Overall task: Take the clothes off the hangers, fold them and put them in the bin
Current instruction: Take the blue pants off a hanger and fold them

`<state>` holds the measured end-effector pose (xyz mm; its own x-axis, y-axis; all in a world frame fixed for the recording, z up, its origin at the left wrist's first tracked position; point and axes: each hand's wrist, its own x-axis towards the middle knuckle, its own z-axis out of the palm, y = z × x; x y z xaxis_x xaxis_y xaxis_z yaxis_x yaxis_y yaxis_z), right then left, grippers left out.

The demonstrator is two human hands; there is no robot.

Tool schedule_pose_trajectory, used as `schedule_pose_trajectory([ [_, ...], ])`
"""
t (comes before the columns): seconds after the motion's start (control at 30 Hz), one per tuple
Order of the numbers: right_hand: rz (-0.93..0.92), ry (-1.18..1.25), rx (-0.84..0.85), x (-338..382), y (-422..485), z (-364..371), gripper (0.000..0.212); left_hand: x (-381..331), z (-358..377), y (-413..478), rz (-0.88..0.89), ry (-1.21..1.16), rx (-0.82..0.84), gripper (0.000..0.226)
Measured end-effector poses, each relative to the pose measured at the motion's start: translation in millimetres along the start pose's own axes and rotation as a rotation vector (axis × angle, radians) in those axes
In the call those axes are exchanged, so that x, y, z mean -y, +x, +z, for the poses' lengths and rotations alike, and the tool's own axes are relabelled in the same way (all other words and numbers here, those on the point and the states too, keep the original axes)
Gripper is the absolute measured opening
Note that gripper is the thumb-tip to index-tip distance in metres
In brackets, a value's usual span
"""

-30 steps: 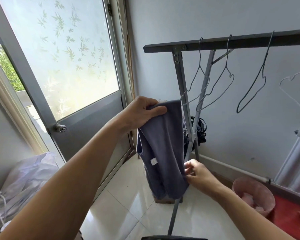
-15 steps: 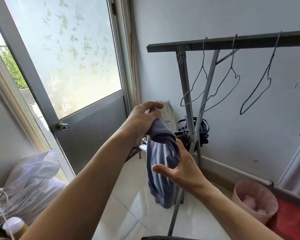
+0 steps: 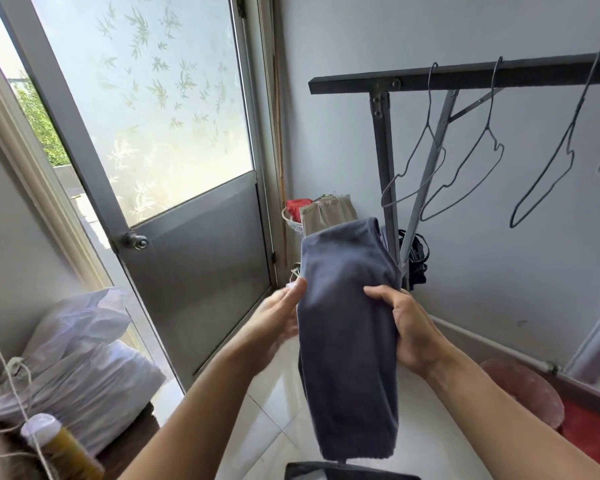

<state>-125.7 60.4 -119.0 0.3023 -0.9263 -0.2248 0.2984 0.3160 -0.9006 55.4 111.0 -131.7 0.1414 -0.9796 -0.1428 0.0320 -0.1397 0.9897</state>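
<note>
A blue-grey garment (image 3: 347,327), folded lengthwise into a narrow strip, hangs in front of me over the tiled floor. My right hand (image 3: 400,323) grips its right edge, thumb across the front. My left hand (image 3: 278,320) is at its left edge with fingers straight and blurred, touching the cloth. Three bare wire hangers (image 3: 465,174) hang from the dark rail of the drying rack (image 3: 465,76) at upper right. The rim of a dark bin (image 3: 326,472) shows at the bottom edge, directly under the garment.
A metal door with frosted glass (image 3: 174,133) stands ajar on the left. White plastic bags (image 3: 80,358) and a bottle (image 3: 59,445) sit at lower left. A pink basket (image 3: 530,389) stands at lower right, and bags (image 3: 323,213) fill the corner behind the rack.
The garment was doubled over and now hangs as a shorter, narrower strip. My right hand moved to grip its right edge, and my left hand dropped from the top to its left edge.
</note>
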Motion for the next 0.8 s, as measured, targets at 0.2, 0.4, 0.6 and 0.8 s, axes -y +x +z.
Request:
schedule_pose_trajectory([
  [0.2, 0.104, -0.004, 0.063, 3.5, 2.0, -6.1, 0.025, 15.0, 7.9, -7.0, 0.031, -0.247, 0.118, 0.072],
  [0.4, 0.064, -0.252, 0.054, -7.0, 9.4, -13.1, 0.047, 10.1, 13.8, -4.2, 0.175, -0.236, -0.089, 0.059],
  [0.6, -0.034, -0.209, -0.011, -13.2, 17.5, -21.3, 0.078, 11.3, 12.3, -1.7, 0.180, -0.122, -0.161, 0.041],
  [0.8, -0.244, -0.663, 0.104, -5.6, 9.7, -23.8, 0.054, 3.4, 6.1, -3.3, 0.263, 0.243, -0.092, 0.064],
])
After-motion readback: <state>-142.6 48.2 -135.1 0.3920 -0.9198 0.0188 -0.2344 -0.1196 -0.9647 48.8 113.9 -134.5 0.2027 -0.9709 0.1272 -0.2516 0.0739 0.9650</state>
